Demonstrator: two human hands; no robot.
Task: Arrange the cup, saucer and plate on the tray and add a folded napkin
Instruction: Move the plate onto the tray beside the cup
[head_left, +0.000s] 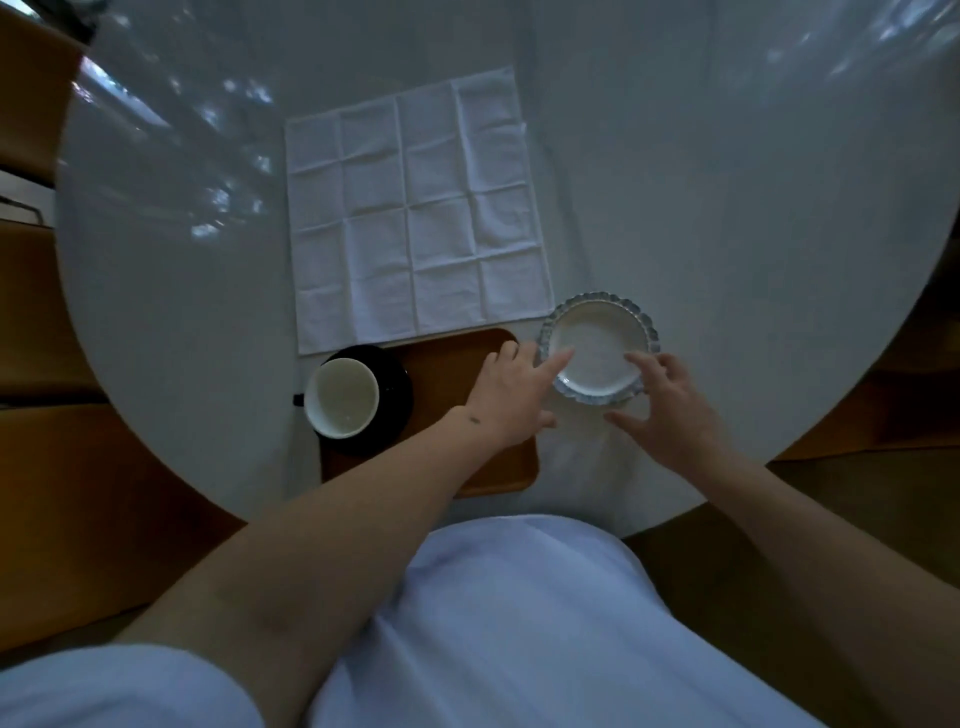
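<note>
Honestly, my left hand (511, 395) and right hand (670, 410) have fingers apart at the plate (597, 348), just right of the tray (498, 467); that loose hold could tip it

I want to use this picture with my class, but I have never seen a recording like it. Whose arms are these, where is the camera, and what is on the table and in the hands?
There is no machine here. A person wears a wide-angle camera on the head, looking down at their own arms, which bends the edges of the picture.

On the round white table lies a wooden tray. A white cup stands on a black saucer at the tray's left end. Beyond the tray an unfolded white napkin lies flat, creased into squares.

Both hands meet at a small white plate with a blue scalloped rim, just right of the tray. The left hand touches its left side, the right hand its near right edge. Whether the grip has lifted it, I cannot tell.
</note>
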